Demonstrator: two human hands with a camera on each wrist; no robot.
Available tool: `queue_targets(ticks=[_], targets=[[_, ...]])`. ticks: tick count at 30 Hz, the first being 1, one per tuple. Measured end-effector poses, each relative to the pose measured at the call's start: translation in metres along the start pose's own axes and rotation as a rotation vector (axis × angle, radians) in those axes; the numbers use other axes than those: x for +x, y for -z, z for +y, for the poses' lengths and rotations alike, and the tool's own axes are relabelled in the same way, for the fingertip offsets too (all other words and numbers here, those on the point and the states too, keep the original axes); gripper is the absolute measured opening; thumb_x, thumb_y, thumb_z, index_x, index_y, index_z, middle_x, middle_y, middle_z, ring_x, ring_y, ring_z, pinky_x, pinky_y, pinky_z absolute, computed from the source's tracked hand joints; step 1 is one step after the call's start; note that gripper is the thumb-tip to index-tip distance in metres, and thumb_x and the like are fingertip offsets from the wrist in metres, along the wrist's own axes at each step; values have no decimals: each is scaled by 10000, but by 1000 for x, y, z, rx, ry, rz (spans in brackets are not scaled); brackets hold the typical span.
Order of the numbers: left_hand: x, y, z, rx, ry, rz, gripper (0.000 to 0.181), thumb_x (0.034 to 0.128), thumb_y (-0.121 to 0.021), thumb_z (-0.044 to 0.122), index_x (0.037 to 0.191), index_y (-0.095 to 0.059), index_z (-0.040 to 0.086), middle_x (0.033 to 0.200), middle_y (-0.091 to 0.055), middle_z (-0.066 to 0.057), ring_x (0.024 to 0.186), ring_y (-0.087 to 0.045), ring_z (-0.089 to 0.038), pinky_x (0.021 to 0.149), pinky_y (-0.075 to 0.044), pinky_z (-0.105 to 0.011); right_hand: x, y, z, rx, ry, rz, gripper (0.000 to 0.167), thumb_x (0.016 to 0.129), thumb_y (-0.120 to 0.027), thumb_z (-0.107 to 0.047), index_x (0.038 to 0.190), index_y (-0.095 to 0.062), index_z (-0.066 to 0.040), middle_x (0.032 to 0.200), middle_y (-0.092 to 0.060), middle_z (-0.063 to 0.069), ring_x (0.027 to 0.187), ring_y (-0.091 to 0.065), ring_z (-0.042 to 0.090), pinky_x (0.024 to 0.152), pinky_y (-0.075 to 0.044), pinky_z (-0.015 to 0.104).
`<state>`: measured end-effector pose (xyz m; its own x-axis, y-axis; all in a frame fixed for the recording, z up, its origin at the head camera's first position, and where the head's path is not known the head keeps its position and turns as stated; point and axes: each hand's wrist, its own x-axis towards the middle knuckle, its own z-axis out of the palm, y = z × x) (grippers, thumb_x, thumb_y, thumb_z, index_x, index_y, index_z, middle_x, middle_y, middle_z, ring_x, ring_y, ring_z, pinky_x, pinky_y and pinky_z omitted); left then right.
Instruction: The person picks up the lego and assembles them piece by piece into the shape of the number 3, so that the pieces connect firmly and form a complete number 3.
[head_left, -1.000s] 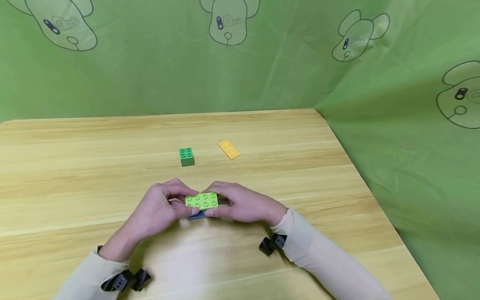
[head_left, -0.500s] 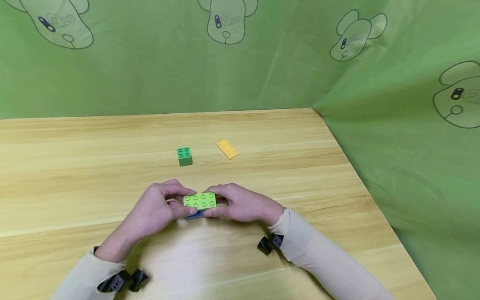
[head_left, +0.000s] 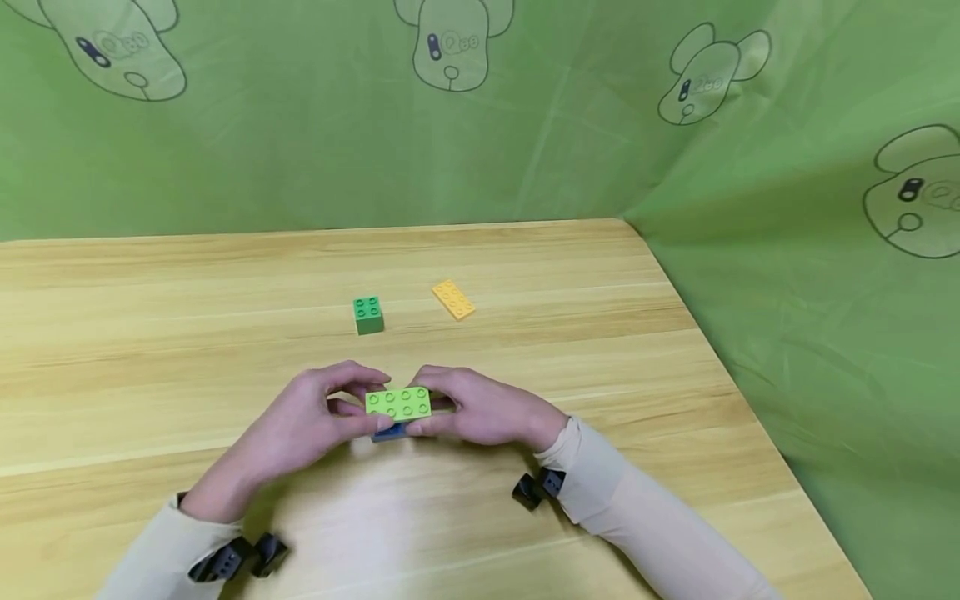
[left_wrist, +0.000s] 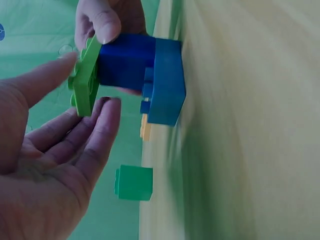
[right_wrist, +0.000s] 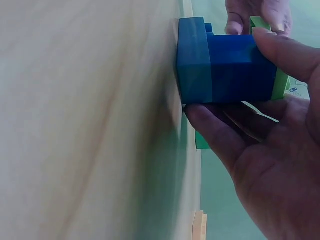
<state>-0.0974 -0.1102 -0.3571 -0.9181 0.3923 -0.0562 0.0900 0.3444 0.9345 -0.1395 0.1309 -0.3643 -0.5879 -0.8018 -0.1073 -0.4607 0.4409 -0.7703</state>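
Your arms come in from both sides, left sleeve (head_left: 161,554) and right sleeve (head_left: 637,508) angled inward so the palms face each other. Your left grip (head_left: 318,412) is loosely spread, fingers extended, its thumb touching the lime brick (head_left: 408,403). Your right grip (head_left: 480,407) is closed, thumb and fingers holding the dark blue brick (right_wrist: 242,72) from near and far sides. The lime brick sits above it, reaching out toward your left fingers; the lighter blue brick (left_wrist: 167,85) is underneath, just at the tabletop (head_left: 562,333), contact unclear.
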Motion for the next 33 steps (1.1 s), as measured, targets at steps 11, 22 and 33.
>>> queue_targets(ticks=[11, 22, 33], targets=[[4, 26, 3, 29, -47, 147, 327, 963, -656, 294, 1164, -692, 39, 1143, -686, -39, 1052, -646, -193, 876, -517, -249, 1, -1, -1, 11, -39, -4, 212, 937, -691, -301, 1091, -631, -168, 1032, -593, -106, 939, -588, 103, 849, -507, 274], [15, 36, 5, 25, -74, 213, 280, 962, -663, 278, 1133, -698, 59, 1112, -688, -32, 1039, -638, -192, 870, -510, -214, 0, 0, -2, 5, -36, 12, 230, 939, -690, -298, 1106, -630, -151, 1036, -591, -106, 941, -585, 85, 851, -506, 271], [29, 45, -4, -19, -115, 288, 274, 948, -680, 173, 1170, -667, 13, 1132, -663, -126, 1015, -647, -209, 865, -513, -210, 0, -1, -2, 12, -31, 2, 220, 934, -695, -280, 1097, -643, -141, 1023, -591, -103, 941, -594, 83, 849, -498, 238]])
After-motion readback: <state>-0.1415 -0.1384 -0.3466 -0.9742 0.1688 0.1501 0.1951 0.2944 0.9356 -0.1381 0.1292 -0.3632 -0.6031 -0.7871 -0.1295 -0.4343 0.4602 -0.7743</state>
